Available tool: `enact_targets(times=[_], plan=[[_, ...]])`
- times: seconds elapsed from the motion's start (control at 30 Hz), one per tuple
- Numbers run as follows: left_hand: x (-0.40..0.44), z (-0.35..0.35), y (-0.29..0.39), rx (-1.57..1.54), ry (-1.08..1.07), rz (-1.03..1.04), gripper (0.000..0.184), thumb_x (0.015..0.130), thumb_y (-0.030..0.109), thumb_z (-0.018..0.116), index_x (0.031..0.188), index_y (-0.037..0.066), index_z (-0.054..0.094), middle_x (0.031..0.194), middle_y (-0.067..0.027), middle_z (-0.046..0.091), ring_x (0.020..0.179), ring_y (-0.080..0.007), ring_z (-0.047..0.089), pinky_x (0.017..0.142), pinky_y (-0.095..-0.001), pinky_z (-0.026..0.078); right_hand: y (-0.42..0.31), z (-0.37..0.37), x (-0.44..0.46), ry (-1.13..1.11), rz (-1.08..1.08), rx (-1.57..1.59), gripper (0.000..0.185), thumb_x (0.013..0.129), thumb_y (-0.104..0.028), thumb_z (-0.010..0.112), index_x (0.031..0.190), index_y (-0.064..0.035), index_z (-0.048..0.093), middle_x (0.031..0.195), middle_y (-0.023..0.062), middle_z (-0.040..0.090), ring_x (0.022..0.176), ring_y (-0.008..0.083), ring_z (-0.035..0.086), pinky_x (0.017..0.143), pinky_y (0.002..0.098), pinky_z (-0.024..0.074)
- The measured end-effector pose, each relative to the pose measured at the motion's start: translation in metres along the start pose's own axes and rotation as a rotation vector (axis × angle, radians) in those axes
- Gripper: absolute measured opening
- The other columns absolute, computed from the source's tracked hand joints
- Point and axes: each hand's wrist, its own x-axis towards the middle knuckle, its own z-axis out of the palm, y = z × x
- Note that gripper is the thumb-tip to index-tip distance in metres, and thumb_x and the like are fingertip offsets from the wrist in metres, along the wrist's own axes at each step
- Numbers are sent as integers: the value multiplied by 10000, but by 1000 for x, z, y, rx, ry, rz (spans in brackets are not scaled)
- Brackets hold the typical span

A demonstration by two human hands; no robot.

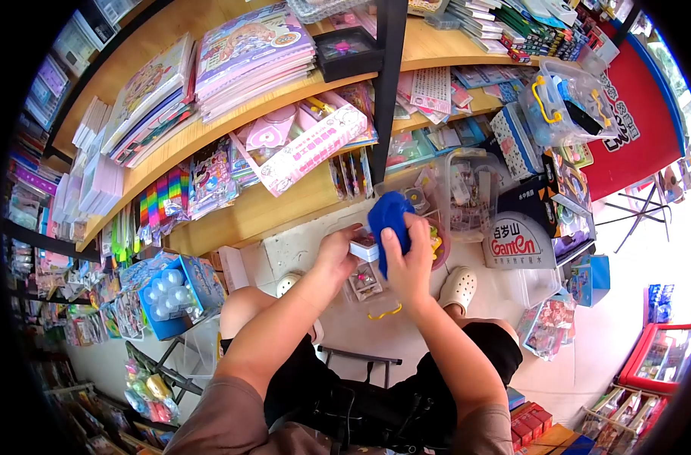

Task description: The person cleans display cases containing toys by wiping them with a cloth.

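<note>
In the head view my left hand [336,254] grips a small white box [366,251] by its left side. My right hand [408,262] is closed around a bunched blue cloth [389,216], thumb on its near face. The cloth is right beside the box and covers part of it; I cannot tell whether they touch. Under my hands, on the floor between my feet, stands a clear plastic bin [353,299] with a yellow handle and small items inside. Behind my right hand is a pinkish round tub [441,254] holding something yellow, partly hidden.
Ahead are wooden shelves [285,220] with stacked books [251,57] and a pink-and-white box [315,148]. To the right stand a clear bin of small packets [471,193], a Ganten carton [520,243] and a raised clear bin [562,102]. A blue box [171,296] is at left.
</note>
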Motion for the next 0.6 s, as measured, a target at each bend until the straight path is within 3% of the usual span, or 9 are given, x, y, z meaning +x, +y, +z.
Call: enact_targets(times=[0.07,0.13,0.17,0.27,0.3,0.4,0.43,0.53,0.6], plan=[[-2,0,-3,4,-23,44,327,949,112,325,1160,-79,485,1031,-185,592,914,-268,606,819,-394,514,-6,6,-11,-104,-110,-87,364,752,-246,695,1011,-38,548,1163,143,504,1092,398,461,991,537,271],[-25,15,1,13,-51,76,349,949,115,287,1165,-77,484,1066,-187,583,952,-266,595,866,-404,499,-9,12,-15,-90,-191,-198,375,744,-254,702,1017,-45,552,1236,167,456,1173,437,389,1008,541,254],[-18,11,-3,24,-32,42,347,942,97,284,1171,-79,477,1100,-187,570,971,-264,589,893,-420,485,0,16,-10,-8,-135,-89,401,738,-269,709,1033,-47,553,1262,206,425,1212,470,332,1019,543,239],[-24,19,-2,31,-40,24,345,922,32,320,1228,-61,448,1118,-198,556,976,-276,586,882,-421,487,11,13,3,48,110,50,328,836,-281,625,1009,-8,574,1218,271,432,1156,431,406,965,455,341],[-22,17,-4,43,-36,10,363,905,11,335,1248,-53,437,1145,-203,545,1008,-282,574,907,-420,472,9,9,6,64,161,39,312,875,-282,578,987,9,581,1188,256,453,1082,388,466,906,401,393],[-24,11,-8,64,-39,-27,431,862,-43,374,1291,-37,415,1207,-210,518,1080,-292,547,965,-413,435,20,2,14,112,241,-34,287,908,-268,530,940,13,578,973,208,550,860,333,547,760,402,429],[-32,14,-4,53,-56,-29,445,853,-54,382,1296,-35,414,1216,-208,515,1090,-291,543,973,-410,429,23,1,16,175,226,21,299,923,-276,508,898,15,573,800,184,570,716,308,545,677,399,428],[-37,11,-3,27,-130,-55,469,850,-58,396,1319,-34,399,1248,-199,508,1115,-280,538,980,-400,424,17,-10,22,197,301,102,322,930,-281,504,841,24,552,691,164,556,617,280,512,611,374,417],[-35,4,-5,12,-182,-72,476,856,-57,413,1330,-37,380,1229,-202,520,1077,-286,563,938,-416,454,22,-14,26,263,315,114,354,935,-291,510,780,26,537,614,97,491,563,184,426,547,330,372]])
